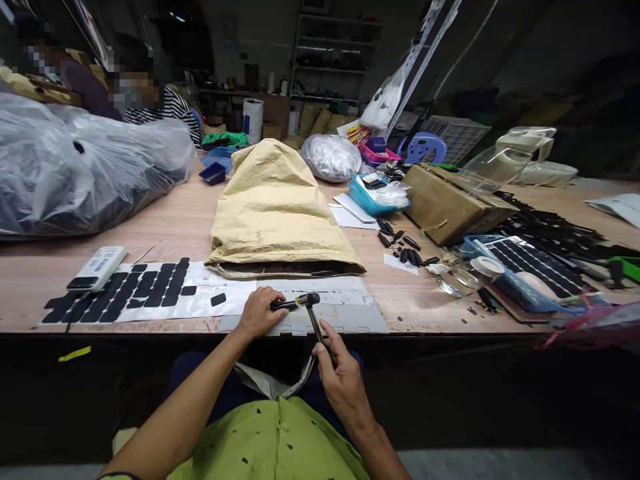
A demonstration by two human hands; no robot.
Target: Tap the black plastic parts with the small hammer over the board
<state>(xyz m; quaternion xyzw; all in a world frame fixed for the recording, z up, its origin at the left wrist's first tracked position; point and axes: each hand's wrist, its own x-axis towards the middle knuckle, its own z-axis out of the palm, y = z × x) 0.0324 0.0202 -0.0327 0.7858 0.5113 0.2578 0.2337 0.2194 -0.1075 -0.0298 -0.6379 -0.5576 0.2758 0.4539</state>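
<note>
My left hand (261, 311) is closed round a slim black rod-like part (283, 305) with a yellow-green ring near its right end. It holds the part low over a grey mat (350, 313) at the table's front edge. In my right hand (340, 367) is a small hammer (315, 321), gripped by its metal handle. The hammer's dark head is up against or just over the ringed end; I cannot tell whether they touch. Behind both hands lies a large tan sack (280, 213), its open mouth facing me and dark things showing inside.
Left are a sheet of black stickers (160, 283), a white box-shaped device (97, 268) and a big clear plastic bag (90, 167). Right are black pieces (410, 257), a cardboard box (445, 203) and a blue tray (520, 280). Two people sit at back left.
</note>
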